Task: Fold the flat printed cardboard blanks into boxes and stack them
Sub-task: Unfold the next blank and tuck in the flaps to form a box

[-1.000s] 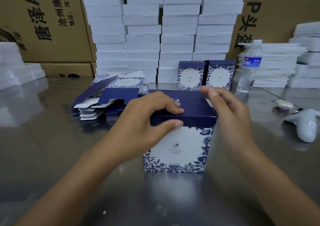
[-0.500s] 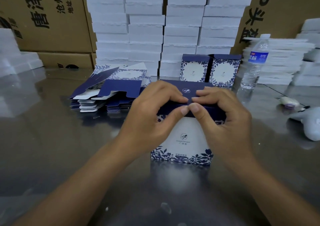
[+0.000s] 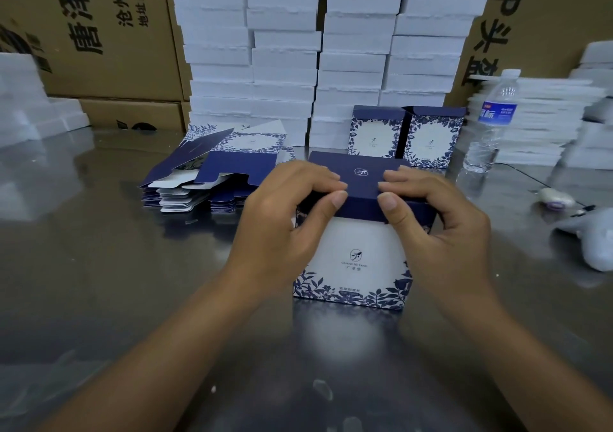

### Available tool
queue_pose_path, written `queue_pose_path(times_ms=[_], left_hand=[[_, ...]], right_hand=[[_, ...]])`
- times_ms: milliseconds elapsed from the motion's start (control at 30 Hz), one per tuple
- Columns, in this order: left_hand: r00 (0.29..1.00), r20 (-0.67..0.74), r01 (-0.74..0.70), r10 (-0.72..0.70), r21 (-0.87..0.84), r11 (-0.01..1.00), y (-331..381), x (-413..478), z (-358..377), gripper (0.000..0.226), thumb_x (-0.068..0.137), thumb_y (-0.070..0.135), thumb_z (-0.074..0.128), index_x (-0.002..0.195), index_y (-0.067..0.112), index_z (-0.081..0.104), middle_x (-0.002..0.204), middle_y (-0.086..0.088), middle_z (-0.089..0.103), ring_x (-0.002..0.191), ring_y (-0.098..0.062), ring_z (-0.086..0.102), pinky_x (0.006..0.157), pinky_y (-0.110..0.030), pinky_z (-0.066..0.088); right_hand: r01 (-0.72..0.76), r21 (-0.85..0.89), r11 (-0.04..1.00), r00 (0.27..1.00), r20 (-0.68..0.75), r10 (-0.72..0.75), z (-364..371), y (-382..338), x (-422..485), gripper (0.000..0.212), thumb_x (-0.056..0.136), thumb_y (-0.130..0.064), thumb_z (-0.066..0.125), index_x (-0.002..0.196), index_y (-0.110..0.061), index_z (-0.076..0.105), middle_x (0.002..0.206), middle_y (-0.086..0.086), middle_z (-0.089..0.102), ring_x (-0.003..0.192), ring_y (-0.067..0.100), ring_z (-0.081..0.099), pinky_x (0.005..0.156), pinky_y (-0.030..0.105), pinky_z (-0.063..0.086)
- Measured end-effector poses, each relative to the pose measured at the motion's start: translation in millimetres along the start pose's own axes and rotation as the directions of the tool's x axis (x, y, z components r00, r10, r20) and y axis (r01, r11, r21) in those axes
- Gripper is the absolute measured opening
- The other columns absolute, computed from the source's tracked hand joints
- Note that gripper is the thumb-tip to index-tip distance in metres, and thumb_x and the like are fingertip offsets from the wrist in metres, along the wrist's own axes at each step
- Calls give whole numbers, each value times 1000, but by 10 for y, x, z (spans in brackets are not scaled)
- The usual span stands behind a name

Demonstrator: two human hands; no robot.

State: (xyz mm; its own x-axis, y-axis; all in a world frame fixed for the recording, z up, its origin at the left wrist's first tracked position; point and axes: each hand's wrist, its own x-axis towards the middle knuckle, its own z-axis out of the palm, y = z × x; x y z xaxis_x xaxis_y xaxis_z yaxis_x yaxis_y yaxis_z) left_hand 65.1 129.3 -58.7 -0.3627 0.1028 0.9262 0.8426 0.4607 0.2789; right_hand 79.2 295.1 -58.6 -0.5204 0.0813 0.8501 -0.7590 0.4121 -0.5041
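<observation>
A blue-and-white floral box [image 3: 356,266] stands upright on the steel table in front of me. My left hand [image 3: 285,219] and my right hand [image 3: 434,222] pinch its dark blue lid flap [image 3: 360,179] at the front edge, thumbs under the fold and fingers on top. The lid lies nearly flat over the box. Behind it stand two folded boxes [image 3: 406,140] side by side. A pile of flat printed blanks [image 3: 212,173] lies at the left rear.
White foam trays [image 3: 318,50] are stacked high along the back, with more at the right [image 3: 544,123] and left [image 3: 30,100]. A water bottle [image 3: 487,123] stands right of the folded boxes. A white tool [image 3: 593,236] lies at the right edge. Brown cartons line the wall.
My right hand came from the box's side onto the lid's front edge. Both hands then slid apart along that edge, and the lid came down flatter.
</observation>
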Motion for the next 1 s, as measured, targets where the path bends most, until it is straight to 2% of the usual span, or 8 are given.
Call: queue_pose_path(times_ms=[167,333,467,567,733,833,1000], left_hand=[[999,-29,44,-44,14,999,-27,2,-16,9,86,7,64,83,0,69,87,3,62,90,-15,62,84,-24,49],[998,-17,66,-66,0,998,-35,9,-25,7,84,6,64,84,2,70,88,6,63,92,-11,62,88,-18,47],[994,-25,109,-110,-29,994,-63,10,-51,10,85,7,63,89,2,70,93,3,66,95,-6,63,89,-17,48],[992,-21,122,-122,-30,992,-76,18,-57,10,85,8,63,87,1,70,91,2,66,94,-6,63,89,-18,48],[989,-7,147,-148,-54,988,-84,25,-68,10,85,9,62,88,2,70,91,6,65,96,-5,63,91,-19,48],[987,0,159,-160,-75,984,-70,17,-78,10,85,9,63,90,5,70,94,10,65,97,-2,63,90,-19,49],[943,-36,319,-332,-189,929,-59,8,-112,6,80,16,71,80,17,65,95,6,68,96,-8,65,84,-28,54]], right_hand=[[-11,-2,1000,1000,0,11,22,14,12,8,82,-19,64,85,-27,63,95,-8,65,102,10,61,92,19,43],[-56,17,998,998,8,56,-30,36,29,6,81,-29,64,86,-32,64,98,-10,65,103,7,61,94,19,43],[-79,21,997,997,-7,79,-80,89,55,7,80,-29,64,83,-35,63,98,-12,66,103,8,62,95,25,46],[-84,20,996,996,8,84,-70,112,64,7,82,-28,63,82,-35,63,99,-8,67,105,11,63,96,32,47],[-88,43,995,996,-2,88,-107,133,70,8,83,-28,64,82,-36,65,98,-17,66,104,5,63,96,25,46],[-119,84,989,992,-31,121,-111,148,63,4,78,-38,68,75,-39,66,93,-22,69,101,4,64,96,28,48],[-153,130,980,987,-25,158,-92,195,69,5,75,-45,65,73,-43,69,95,-23,70,102,4,64,95,35,49]])
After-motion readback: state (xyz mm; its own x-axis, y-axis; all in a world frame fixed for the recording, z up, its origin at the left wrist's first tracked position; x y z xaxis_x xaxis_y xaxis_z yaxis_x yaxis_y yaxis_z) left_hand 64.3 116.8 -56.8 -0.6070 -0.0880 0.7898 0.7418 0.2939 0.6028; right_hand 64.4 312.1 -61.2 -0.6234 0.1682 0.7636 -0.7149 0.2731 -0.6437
